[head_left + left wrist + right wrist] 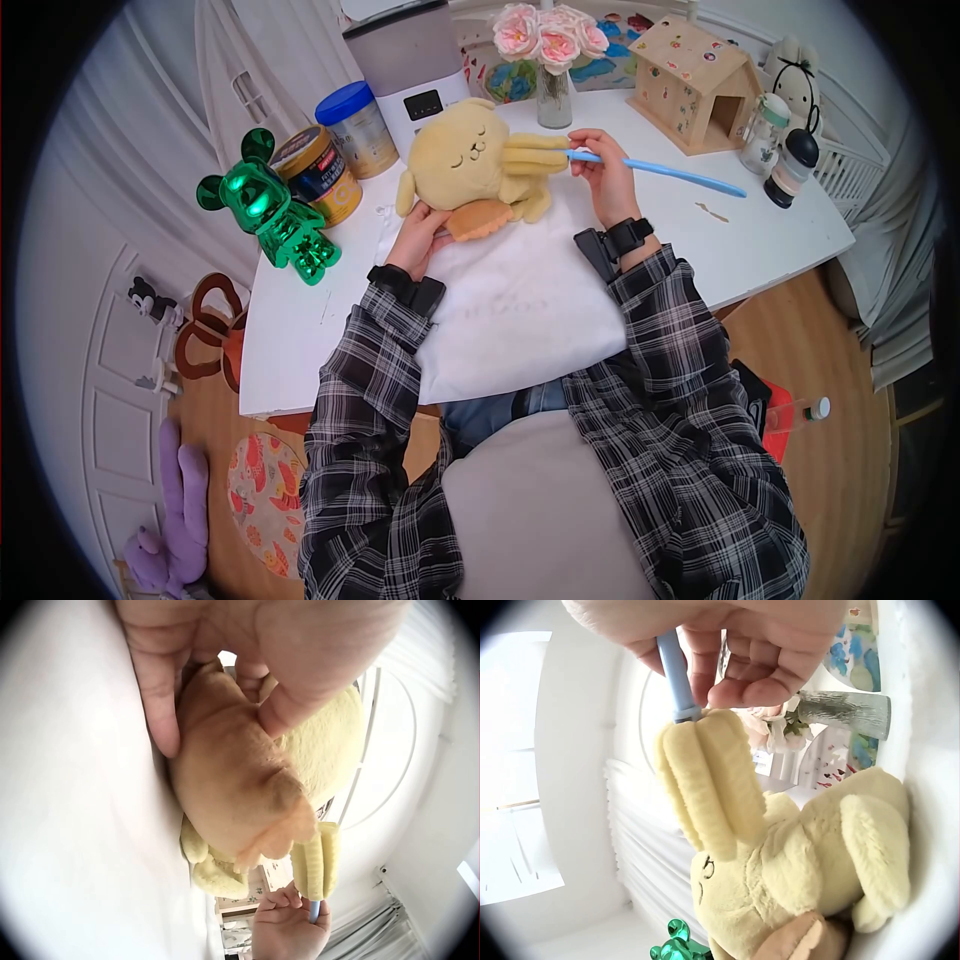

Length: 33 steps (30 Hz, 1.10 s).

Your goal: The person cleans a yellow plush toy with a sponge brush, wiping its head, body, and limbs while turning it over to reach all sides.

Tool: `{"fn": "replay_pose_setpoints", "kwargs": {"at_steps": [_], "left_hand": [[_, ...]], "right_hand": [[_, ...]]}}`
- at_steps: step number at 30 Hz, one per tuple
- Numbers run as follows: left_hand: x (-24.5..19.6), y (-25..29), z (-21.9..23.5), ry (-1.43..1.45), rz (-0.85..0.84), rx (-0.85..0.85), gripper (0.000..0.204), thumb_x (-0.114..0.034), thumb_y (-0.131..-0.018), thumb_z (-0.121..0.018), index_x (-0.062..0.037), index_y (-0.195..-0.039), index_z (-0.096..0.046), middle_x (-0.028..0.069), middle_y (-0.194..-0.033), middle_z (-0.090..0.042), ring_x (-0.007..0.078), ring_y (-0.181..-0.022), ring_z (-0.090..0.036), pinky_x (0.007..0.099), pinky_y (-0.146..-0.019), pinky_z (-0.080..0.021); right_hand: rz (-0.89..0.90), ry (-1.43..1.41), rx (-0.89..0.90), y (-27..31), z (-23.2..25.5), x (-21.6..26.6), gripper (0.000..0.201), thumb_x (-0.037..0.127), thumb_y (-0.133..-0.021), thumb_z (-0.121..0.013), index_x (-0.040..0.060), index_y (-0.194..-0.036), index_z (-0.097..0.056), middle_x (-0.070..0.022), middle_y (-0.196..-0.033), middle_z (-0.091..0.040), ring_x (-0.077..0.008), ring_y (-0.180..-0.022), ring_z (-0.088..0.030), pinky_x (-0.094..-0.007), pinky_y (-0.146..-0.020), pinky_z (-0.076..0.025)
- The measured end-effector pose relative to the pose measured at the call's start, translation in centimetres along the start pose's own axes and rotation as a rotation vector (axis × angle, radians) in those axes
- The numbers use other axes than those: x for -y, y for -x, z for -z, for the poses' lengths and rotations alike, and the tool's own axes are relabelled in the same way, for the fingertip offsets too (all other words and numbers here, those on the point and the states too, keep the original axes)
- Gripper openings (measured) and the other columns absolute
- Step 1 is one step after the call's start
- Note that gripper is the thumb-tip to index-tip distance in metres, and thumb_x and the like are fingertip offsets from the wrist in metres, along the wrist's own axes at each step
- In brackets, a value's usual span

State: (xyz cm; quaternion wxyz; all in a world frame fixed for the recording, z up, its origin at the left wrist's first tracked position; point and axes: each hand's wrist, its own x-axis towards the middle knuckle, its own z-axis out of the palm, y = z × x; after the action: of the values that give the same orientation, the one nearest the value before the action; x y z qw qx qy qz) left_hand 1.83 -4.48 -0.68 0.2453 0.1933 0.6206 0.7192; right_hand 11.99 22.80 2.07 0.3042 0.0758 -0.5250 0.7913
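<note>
A yellow plush dog with stitched closed eyes lies on a white cloth on the table. My left hand grips a tan scalloped-edged part of the plush, thumb on one side and fingers on the other. With my right hand I hold the blue handle of a duster close to its head. The duster's ribbed yellow head lies over the dog's face in the right wrist view. In the head view, the handle's long end points right, past my hand.
A shiny green bear figure and two tubs stand at the left. Behind are a white appliance and a glass vase of pink roses. A wooden house and two bottles stand at the right.
</note>
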Motion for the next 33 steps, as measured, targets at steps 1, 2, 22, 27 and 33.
{"fn": "replay_pose_setpoints", "kwargs": {"at_steps": [1, 2, 22, 27, 33], "left_hand": [[0.1, -0.1, 0.1, 0.003, 0.0, 0.002, 0.031, -0.013, -0.094, -0.05, -0.0062, -0.124, -0.048, 0.0078, -0.116, -0.059, 0.0159, -0.102, -0.06, 0.0305, -0.089, -0.051], [0.1, -0.1, 0.1, 0.006, 0.0, 0.005, 0.031, -0.013, -0.094, -0.05, -0.0062, -0.124, -0.048, 0.0079, -0.116, -0.059, 0.0159, -0.102, -0.06, 0.0305, -0.089, -0.051], [0.4, -0.3, 0.5, -0.007, 0.004, 0.008, 0.032, -0.013, -0.094, -0.05, -0.0057, -0.125, -0.047, 0.008, -0.119, -0.058, 0.0164, -0.104, -0.059, 0.0304, -0.09, -0.051], [0.2, -0.2, 0.2, 0.003, -0.003, 0.011, 0.032, -0.014, -0.094, -0.05, -0.0052, -0.125, -0.047, 0.0084, -0.12, -0.057, 0.0166, -0.105, -0.059, 0.0306, -0.09, -0.051], [0.0, -0.1, 0.3, 0.002, 0.021, 0.001, 0.033, -0.014, -0.095, -0.05, -0.0053, -0.126, -0.046, 0.0082, -0.121, -0.057, 0.0167, -0.107, -0.058, 0.0299, -0.089, -0.052]], "right_hand": [[0.001, -0.008, 0.021, 0.2, -0.2, 0.1, 0.025, 0.016, -0.091, -0.043, 0.0004, -0.101, -0.06, -0.0045, -0.086, -0.059, -0.01, -0.067, -0.052, -0.0233, -0.064, -0.044], [0.003, -0.016, 0.043, 0.3, -0.5, 0.3, 0.026, 0.017, -0.091, -0.043, 0.0008, -0.1, -0.06, -0.0041, -0.084, -0.059, -0.0095, -0.067, -0.052, -0.0232, -0.065, -0.044], [0.081, -0.03, -0.012, 0.1, -0.3, 0.0, 0.03, 0.024, -0.096, -0.041, 0.0021, -0.111, -0.055, -0.0056, -0.099, -0.056, -0.0106, -0.073, -0.053, -0.0239, -0.066, -0.045], [-0.029, 0.011, 0.104, 0.5, -1.7, -0.1, 0.032, 0.026, -0.098, -0.04, 0.0023, -0.116, -0.053, -0.0056, -0.104, -0.055, -0.0109, -0.076, -0.054, -0.025, -0.067, -0.046], [0.02, 0.219, 0.017, 0.2, -0.7, -0.5, 0.029, 0.023, -0.096, -0.041, 0.0039, -0.114, -0.054, -0.0055, -0.102, -0.055, -0.0096, -0.072, -0.052, -0.0237, -0.066, -0.045]]}}
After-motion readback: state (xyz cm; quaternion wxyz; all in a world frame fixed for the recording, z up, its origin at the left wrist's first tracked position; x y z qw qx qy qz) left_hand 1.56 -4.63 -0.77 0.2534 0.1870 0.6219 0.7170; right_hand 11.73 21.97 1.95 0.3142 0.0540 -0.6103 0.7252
